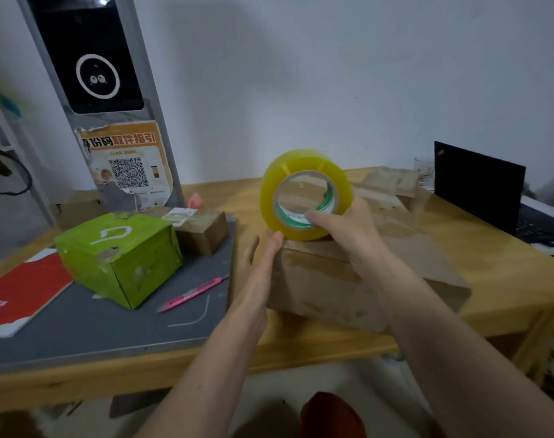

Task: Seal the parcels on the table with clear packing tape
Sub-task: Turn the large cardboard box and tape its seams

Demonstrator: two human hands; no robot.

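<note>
Brown corrugated cardboard makes up the parcel lying flat near the front edge of the wooden counter, its flaps closed so nothing inside can be seen. On its top stands the roll of clear, yellow-tinted packing tape, upright on its edge, with green print on the inner core too blurred to read. The right hand grasps the roll, thumb hooked inside the core and fingers wrapped behind it. The left hand is released and flat, its straight fingers pressing against the parcel's left side. To the left, on a grey mat, sit a green box with a white mark on its lid and, touching it behind, a small brown box bearing a white label I cannot read. A pink utility knife lies on the mat between the green box and the left hand, and a red booklet rests at the mat's left end. Behind stands a grey kiosk with an orange poster carrying a QR code and Chinese characters. An open black laptop sits at the far right, with a clear glass just beside it.
</note>
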